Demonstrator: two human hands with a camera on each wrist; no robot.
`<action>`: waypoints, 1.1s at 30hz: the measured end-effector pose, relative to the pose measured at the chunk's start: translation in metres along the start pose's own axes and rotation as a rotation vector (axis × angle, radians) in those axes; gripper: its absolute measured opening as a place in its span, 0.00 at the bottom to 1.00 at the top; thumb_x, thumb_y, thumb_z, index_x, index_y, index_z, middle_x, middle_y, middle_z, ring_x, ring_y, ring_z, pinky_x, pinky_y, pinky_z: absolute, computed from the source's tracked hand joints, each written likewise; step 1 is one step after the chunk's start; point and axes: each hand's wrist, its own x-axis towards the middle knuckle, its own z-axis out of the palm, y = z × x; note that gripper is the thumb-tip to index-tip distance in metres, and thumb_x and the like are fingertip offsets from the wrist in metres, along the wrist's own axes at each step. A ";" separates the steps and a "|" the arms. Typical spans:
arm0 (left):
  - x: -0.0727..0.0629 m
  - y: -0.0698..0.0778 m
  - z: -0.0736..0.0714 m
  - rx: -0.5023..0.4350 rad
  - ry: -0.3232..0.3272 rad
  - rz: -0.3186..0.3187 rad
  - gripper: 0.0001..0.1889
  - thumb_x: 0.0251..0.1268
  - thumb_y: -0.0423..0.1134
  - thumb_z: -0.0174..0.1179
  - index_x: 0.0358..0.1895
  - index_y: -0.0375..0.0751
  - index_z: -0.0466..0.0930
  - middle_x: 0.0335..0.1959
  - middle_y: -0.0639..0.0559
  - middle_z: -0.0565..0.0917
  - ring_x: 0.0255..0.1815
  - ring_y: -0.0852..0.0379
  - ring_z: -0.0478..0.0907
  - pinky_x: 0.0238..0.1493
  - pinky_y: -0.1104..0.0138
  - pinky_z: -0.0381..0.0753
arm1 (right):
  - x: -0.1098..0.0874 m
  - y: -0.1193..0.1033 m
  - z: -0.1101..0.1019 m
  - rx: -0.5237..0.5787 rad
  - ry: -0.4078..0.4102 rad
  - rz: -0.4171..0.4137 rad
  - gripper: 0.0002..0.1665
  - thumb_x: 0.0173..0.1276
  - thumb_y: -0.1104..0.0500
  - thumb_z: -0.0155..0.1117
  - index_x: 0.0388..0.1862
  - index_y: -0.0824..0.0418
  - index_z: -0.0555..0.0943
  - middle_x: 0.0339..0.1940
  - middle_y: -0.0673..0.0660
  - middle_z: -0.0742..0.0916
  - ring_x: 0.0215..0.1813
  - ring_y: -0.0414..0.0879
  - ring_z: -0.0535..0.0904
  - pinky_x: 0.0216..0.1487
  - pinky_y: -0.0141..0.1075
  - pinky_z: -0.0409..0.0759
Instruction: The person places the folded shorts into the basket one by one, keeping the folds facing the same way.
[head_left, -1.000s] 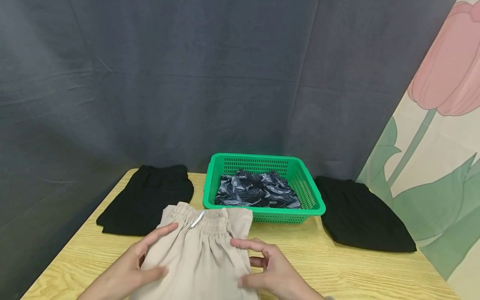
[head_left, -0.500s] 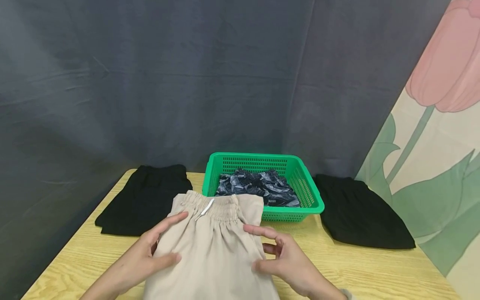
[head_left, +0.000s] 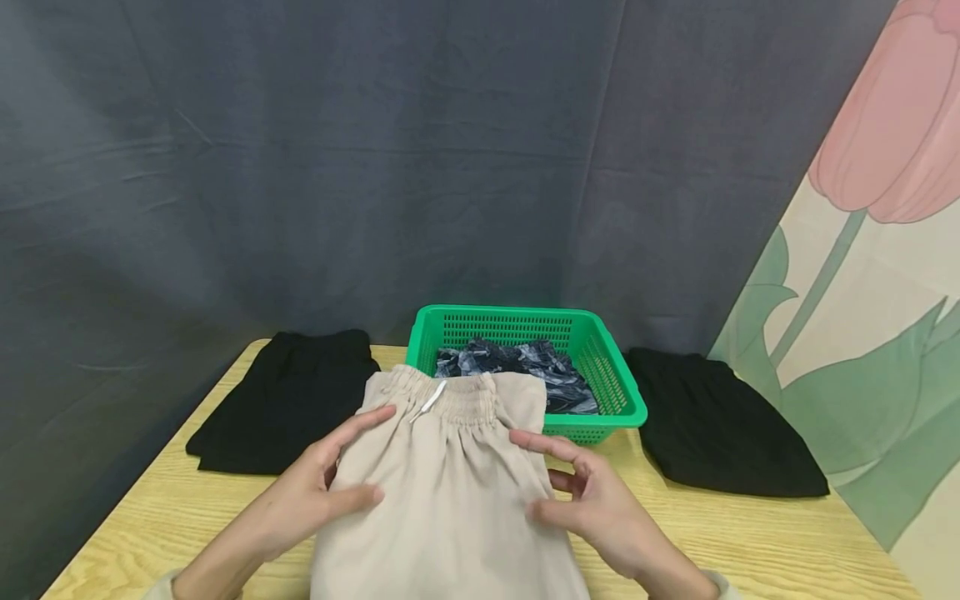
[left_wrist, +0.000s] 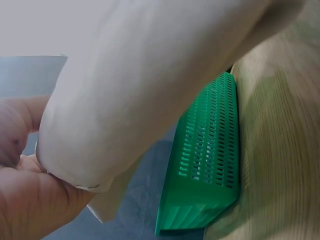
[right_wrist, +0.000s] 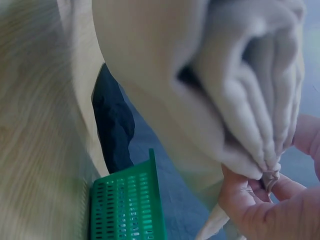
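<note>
Folded beige pants [head_left: 450, 492] with a gathered elastic waistband and a white drawstring end or tag are held up off the table, waistband away from me. My left hand [head_left: 315, 492] grips their left edge, thumb on top and the other fingers partly hidden beneath. On the right edge, my right hand [head_left: 592, 500] pinches the layered folds; the right wrist view shows its fingers [right_wrist: 240, 200] closed on the cloth. The waistband overlaps the near side of a green basket [head_left: 633, 400] in the head view. Inside the basket lies a dark patterned garment [head_left: 562, 379], partly covered from sight.
A folded black garment [head_left: 288, 408] lies on the wooden table [head_left: 750, 550] at the left. Another black garment [head_left: 720, 425] rests right of the basket. Behind the table hangs a dark grey curtain [head_left: 375, 167], with a tulip-patterned cloth [head_left: 862, 333] at the right.
Both hands have carried the beige pants forward and to the right, so the waistband now covers part of the basket's near rim. The basket and black garments stay put.
</note>
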 end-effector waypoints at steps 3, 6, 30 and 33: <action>0.006 0.000 0.001 -0.008 0.000 0.024 0.40 0.59 0.31 0.66 0.74 0.56 0.60 0.73 0.42 0.55 0.63 0.41 0.63 0.54 0.63 0.73 | 0.000 -0.002 -0.004 -0.009 0.018 -0.001 0.40 0.55 0.72 0.67 0.69 0.60 0.72 0.73 0.60 0.64 0.58 0.56 0.74 0.45 0.39 0.80; 0.012 -0.001 0.002 -0.021 0.010 0.039 0.40 0.59 0.30 0.66 0.74 0.56 0.60 0.73 0.43 0.56 0.63 0.42 0.64 0.55 0.63 0.73 | 0.001 -0.002 -0.008 -0.002 0.032 -0.014 0.40 0.55 0.73 0.67 0.69 0.61 0.72 0.74 0.59 0.64 0.55 0.55 0.75 0.43 0.38 0.80; 0.046 0.004 0.007 -0.128 -0.026 0.122 0.40 0.60 0.24 0.62 0.75 0.46 0.57 0.71 0.38 0.58 0.60 0.43 0.67 0.51 0.60 0.77 | 0.008 -0.004 -0.031 0.005 0.084 -0.052 0.41 0.54 0.75 0.64 0.70 0.62 0.71 0.73 0.58 0.65 0.41 0.49 0.80 0.40 0.40 0.81; 0.049 0.004 0.005 -0.130 -0.026 0.121 0.40 0.60 0.24 0.62 0.75 0.46 0.57 0.71 0.39 0.58 0.61 0.43 0.66 0.52 0.60 0.76 | 0.009 -0.005 -0.033 -0.008 0.080 -0.058 0.41 0.54 0.75 0.65 0.70 0.62 0.71 0.73 0.58 0.65 0.39 0.48 0.80 0.39 0.40 0.81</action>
